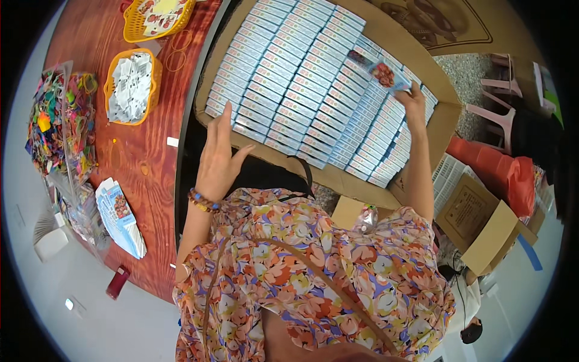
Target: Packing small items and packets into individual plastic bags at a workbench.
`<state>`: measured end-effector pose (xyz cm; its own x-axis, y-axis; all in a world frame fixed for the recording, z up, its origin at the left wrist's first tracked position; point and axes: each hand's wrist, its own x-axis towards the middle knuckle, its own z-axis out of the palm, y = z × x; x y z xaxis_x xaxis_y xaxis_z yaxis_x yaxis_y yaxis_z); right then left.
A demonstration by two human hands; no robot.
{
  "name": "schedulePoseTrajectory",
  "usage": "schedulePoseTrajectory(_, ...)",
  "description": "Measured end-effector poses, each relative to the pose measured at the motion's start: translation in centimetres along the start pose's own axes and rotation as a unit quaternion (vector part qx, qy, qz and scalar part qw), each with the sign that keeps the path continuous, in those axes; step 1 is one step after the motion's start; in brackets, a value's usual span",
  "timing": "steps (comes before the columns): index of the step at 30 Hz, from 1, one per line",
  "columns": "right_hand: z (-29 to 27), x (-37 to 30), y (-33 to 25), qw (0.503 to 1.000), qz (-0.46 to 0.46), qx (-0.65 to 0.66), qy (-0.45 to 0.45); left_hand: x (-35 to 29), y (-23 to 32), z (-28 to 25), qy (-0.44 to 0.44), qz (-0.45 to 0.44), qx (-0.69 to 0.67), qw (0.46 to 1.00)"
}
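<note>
A large open cardboard carton (449, 128) holds rows of small white-and-blue boxes (301, 72) packed on edge. At its right side my right hand (412, 104) pinches a flat blue box (383, 75) with a red picture on its face, tilted above the packed ones. A dark strip (358, 57) shows at that box's far end. My left hand (218, 160) is over the carton's near left edge, fingers stretched and thumb apart, with nothing in it. Whether its fingertips touch the boxes I cannot tell. A beaded bracelet (203, 201) circles that wrist.
To the left, a reddish wooden table (160, 223) bears a yellow basket (158, 84) of white packets, another yellow basket (128, 27), a fanned stack of blue cards (120, 220) and a colourful heap (51, 127). Rightward are pink stools (503, 114), a red bag (512, 175) and an open carton (470, 211).
</note>
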<state>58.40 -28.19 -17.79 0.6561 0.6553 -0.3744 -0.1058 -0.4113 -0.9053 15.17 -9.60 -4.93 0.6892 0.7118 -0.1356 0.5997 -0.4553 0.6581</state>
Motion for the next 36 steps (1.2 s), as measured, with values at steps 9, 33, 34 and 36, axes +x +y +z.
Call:
schedulePoseTrajectory(9,2.0,4.1,6.8,0.934,-0.114,-0.317,0.120,-1.5,0.2,-0.1,-0.024,-0.011,0.012,1.000)
schedulePoseTrajectory(33,5.1,10.4,6.7,0.994,-0.083,-0.061,0.029,-9.6,-4.1,0.2,0.025,-0.099,-0.002,0.995)
schedulePoseTrajectory(34,5.0,10.2,6.6,0.993,-0.083,-0.083,0.032,-10.2,-4.4,0.4,0.022,-0.110,-0.008,0.994)
schedulePoseTrajectory(36,5.7,10.0,6.6,0.988,-0.088,-0.122,0.034,-11.5,-5.2,0.4,0.026,-0.124,-0.018,0.992)
